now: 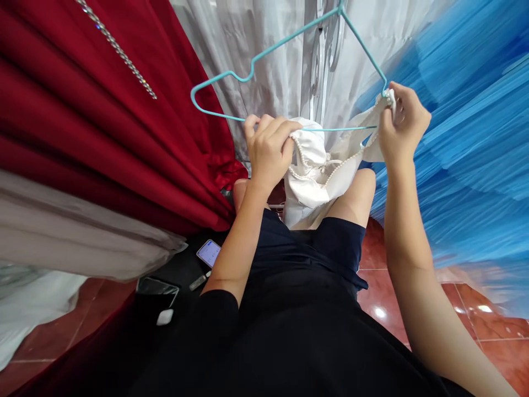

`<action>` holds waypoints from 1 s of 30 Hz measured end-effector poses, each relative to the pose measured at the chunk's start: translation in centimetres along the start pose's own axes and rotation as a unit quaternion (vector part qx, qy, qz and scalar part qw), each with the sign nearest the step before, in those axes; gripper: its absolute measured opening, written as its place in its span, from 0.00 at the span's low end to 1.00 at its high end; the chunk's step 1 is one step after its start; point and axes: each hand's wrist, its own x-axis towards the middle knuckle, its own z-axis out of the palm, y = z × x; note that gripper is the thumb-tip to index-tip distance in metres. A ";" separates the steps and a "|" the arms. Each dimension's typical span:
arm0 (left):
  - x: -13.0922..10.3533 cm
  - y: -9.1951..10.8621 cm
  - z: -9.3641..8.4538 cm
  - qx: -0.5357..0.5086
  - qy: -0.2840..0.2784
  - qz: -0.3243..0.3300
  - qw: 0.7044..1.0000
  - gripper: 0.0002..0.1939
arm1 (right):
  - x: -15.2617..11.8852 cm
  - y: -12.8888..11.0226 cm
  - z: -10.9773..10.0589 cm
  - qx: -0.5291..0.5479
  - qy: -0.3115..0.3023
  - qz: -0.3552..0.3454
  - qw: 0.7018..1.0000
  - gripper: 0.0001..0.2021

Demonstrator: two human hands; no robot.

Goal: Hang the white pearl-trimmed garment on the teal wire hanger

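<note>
In the head view, a pale turquoise hanger (339,9) is held up over the person's lap, and a white satin garment (308,190) with beaded edging hangs mostly below its bottom bar, between the two hands. From where I stand, the left hand (268,151) has its fingers (270,125) curled over that bar, clamped on it and on the garment's beaded edge; the cloth starts right at the fingertips and drops away beside the thumb. The right hand (403,124) is at the hanger's right end, fingers (405,96) pinched together on a narrow beaded part of the garment, which lies between thumb and fingertips, up against the frame. The rest of the cloth sags open between the hands and reaches down between the bare knees.

Left of the hanger there's a deep red fabric (136,143), with a glittering strand (124,55) against it; right of it spreads blue tulle (467,154). White drapery (273,49) fills the space behind. Below and to the left of the hanger, on a black surface (182,268), I can see a lit phone (209,252), a darker device (157,288) and a small white case (165,317).
</note>
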 end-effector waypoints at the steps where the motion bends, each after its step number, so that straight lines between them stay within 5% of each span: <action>1: 0.1 -0.2 -0.2 0.000 -0.003 0.001 1.000 0.14 | 0.5 0.2 -0.3 -0.003 -0.005 0.014 1.000 0.17; 7: 0.5 -0.4 -1.1 -0.036 -0.043 -0.026 0.998 0.12 | 1.2 2.2 -2.2 0.048 0.203 0.042 0.977 0.13; 12: 0.5 0.3 -0.5 -0.025 -0.025 -0.013 0.999 0.12 | -3.5 4.4 -1.9 0.060 0.324 0.070 0.942 0.08; 15: 0.4 0.8 0.2 -0.017 -0.014 -0.011 1.000 0.12 | -6.5 2.4 -1.2 0.069 0.373 0.008 0.925 0.05; 17: 0.2 1.2 0.7 -0.023 -0.015 -0.015 1.000 0.12 | -7.8 -0.3 -0.6 0.062 0.328 -0.035 0.942 0.07; 20: 0.0 1.4 1.3 -0.040 -0.025 -0.025 0.999 0.13 | -8.3 -4.7 0.8 0.060 0.134 -0.052 0.988 0.13; 23: -0.3 1.2 1.1 -0.046 -0.027 -0.024 0.998 0.15 | -7.8 -7.2 2.5 0.110 0.011 -0.047 0.993 0.13; 26: -1.4 1.0 0.3 -0.061 0.014 0.022 0.998 0.16 | -7.2 -7.4 3.8 0.141 0.001 -0.032 0.990 0.11; 30: -4.1 -0.2 -0.3 -0.108 0.179 -0.005 0.978 0.14 | -6.6 -6.6 3.9 0.137 0.021 -0.015 0.990 0.06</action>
